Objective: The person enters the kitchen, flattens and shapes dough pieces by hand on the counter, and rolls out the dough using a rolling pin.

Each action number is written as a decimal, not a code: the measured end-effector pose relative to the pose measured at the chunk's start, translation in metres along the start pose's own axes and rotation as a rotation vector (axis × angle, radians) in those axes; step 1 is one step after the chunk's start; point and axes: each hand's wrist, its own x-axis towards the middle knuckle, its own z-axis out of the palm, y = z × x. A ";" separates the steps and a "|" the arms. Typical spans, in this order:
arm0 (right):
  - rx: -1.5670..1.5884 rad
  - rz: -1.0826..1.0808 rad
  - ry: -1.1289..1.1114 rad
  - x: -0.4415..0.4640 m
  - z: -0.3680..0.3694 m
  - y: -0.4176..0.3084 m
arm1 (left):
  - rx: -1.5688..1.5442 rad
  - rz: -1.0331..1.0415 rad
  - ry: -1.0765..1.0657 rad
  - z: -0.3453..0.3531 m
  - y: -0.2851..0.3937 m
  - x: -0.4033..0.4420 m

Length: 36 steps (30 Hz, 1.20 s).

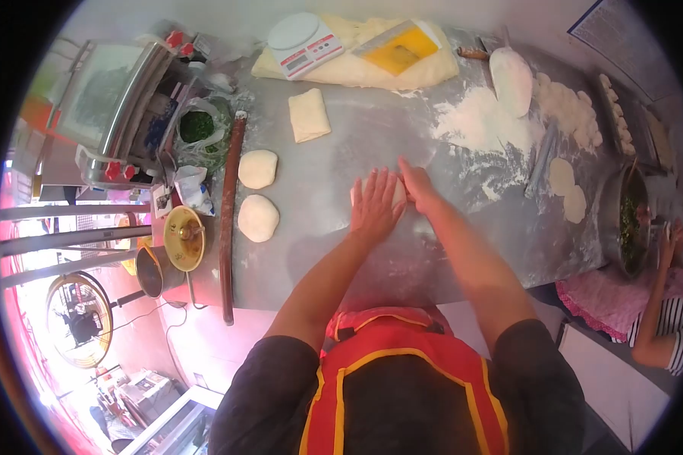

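Note:
Under my left hand [373,208] lies a pale piece of dough [388,190], mostly covered by the palm. The fingers of that hand are stretched out flat across it. My right hand [420,189] rests on its edge against the right side of the same dough, thumb sticking out; its other fingers are largely hidden. To the left sit two round dough balls [258,169], one nearer me than the other. A folded rectangular slab of dough [310,116] lies farther back on the metal table [319,265].
A long rolling pin [231,220] lies along the left. At the back, a kitchen scale [303,45] and a yellow packet [402,47] rest on a large dough mass [349,70]. Loose flour [482,121] spreads right. A co-worker's hand [668,243] is beside a filling bowl [631,220].

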 end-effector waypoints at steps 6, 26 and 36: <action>-0.399 -0.537 0.127 -0.034 -0.015 -0.037 | -0.633 -0.397 0.256 0.007 -0.036 -0.037; -0.858 -0.651 0.291 -0.095 0.040 0.020 | -0.487 -0.433 -0.224 0.002 -0.022 -0.031; 0.038 -0.233 0.321 -0.163 0.031 0.047 | 0.008 0.132 0.095 0.010 0.027 -0.077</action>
